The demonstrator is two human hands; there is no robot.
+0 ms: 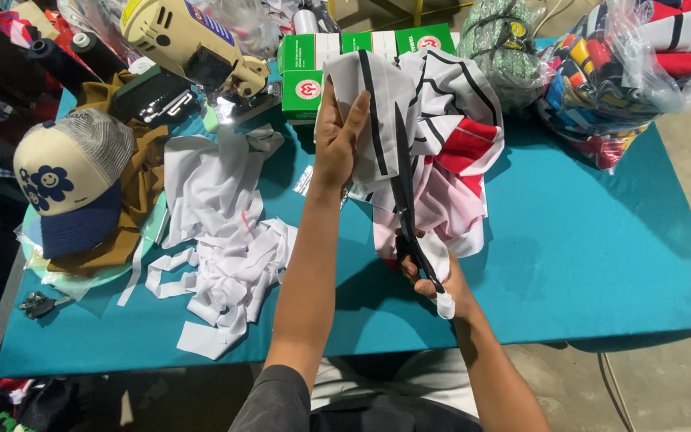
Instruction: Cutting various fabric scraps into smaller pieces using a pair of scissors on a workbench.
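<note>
The white fabric panel with black stripes and red patches (433, 136) is held up over the teal table (601, 240), the left hand (337, 140) pinching its top edge. The right hand (429, 280) grips long black scissors (405, 200), their blades running up the cloth's left side. Left of the panel, a heap of white offcut strips (225, 264) suggests much trimming is done, while this piece seems only partly cut.

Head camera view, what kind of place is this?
Probably a garment workshop: scissors cutting a striped fabric piece, white fabric scraps on the teal table, an electric cloth cutter behind.
</note>
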